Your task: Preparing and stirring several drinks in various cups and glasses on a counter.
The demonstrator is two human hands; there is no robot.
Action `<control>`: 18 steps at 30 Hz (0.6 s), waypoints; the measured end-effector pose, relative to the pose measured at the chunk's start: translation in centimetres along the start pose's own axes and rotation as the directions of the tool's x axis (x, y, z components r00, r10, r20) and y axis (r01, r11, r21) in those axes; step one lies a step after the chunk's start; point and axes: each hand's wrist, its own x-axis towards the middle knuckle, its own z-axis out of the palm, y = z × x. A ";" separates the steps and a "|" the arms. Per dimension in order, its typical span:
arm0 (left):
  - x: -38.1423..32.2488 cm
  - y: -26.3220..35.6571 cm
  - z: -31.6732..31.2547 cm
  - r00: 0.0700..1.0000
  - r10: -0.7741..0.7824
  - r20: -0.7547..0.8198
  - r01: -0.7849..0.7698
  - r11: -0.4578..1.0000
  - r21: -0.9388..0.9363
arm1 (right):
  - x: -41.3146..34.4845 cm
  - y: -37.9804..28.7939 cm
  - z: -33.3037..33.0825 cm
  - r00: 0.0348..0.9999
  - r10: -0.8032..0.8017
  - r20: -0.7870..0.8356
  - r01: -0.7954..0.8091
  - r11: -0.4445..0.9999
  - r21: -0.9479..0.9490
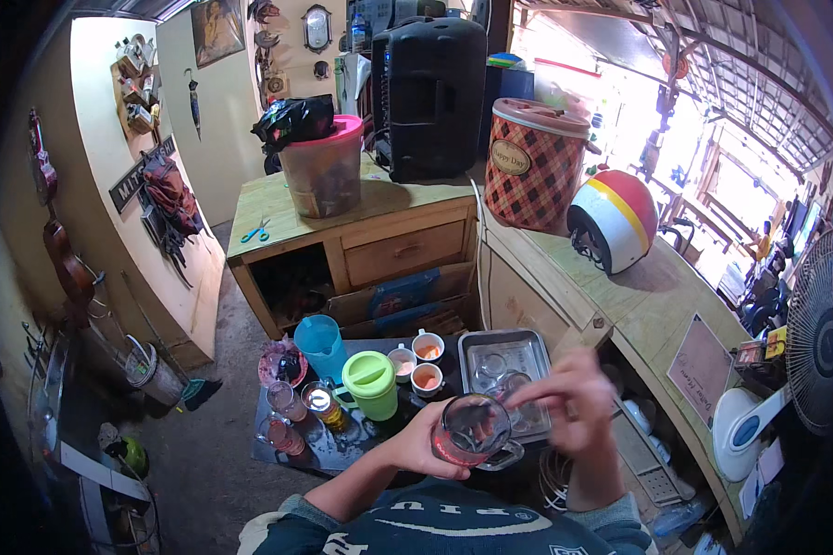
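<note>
My left hand point(416, 444) grips a clear glass mug point(473, 433) with red markings and a handle, tilted with its mouth towards me. Blurred by motion, my right hand point(577, 406) hovers beside it, one finger stretched towards the rim; whether it holds anything is not visible. Behind the mug, a metal tray point(543, 347) contains clear glassware point(491, 368). Left of the tray are white cups point(427, 378) with orange contents. A lidded green pitcher point(369, 385), a blue pitcher point(318, 343) and several glasses point(286, 401) stand on the dark low table point(347, 451).
A wooden counter point(416, 215) stands beyond, bearing scissors point(255, 232), a pink-lidded bucket point(323, 170) and a black loudspeaker point(430, 104). The right counter carries a plaid cooler jug point(536, 163), a helmet point(614, 222) and a fan point(750, 423). Coiled cable point(554, 479) lies near my right forearm.
</note>
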 end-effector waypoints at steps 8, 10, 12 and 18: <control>-0.1 0.0 0.0 0.992 -0.014 0.127 0.045 0.967 -0.251 | 1.0 1.4 0.9 0.995 -0.092 -0.049 0.099 0.978 0.185; -0.3 -0.5 -0.3 0.980 -0.068 0.185 0.117 0.955 -0.272 | 1.0 0.9 0.6 0.991 -0.109 -0.078 0.122 0.973 0.195; -0.1 -0.9 0.0 0.986 0.040 0.163 0.017 0.944 -0.330 | 1.4 1.0 1.5 0.978 -0.207 -0.005 0.203 0.952 0.229; 0.1 0.1 -0.2 0.957 -0.007 0.290 0.104 0.942 -0.319 | 0.9 0.7 -0.7 0.984 -0.151 -0.094 0.173 0.939 0.297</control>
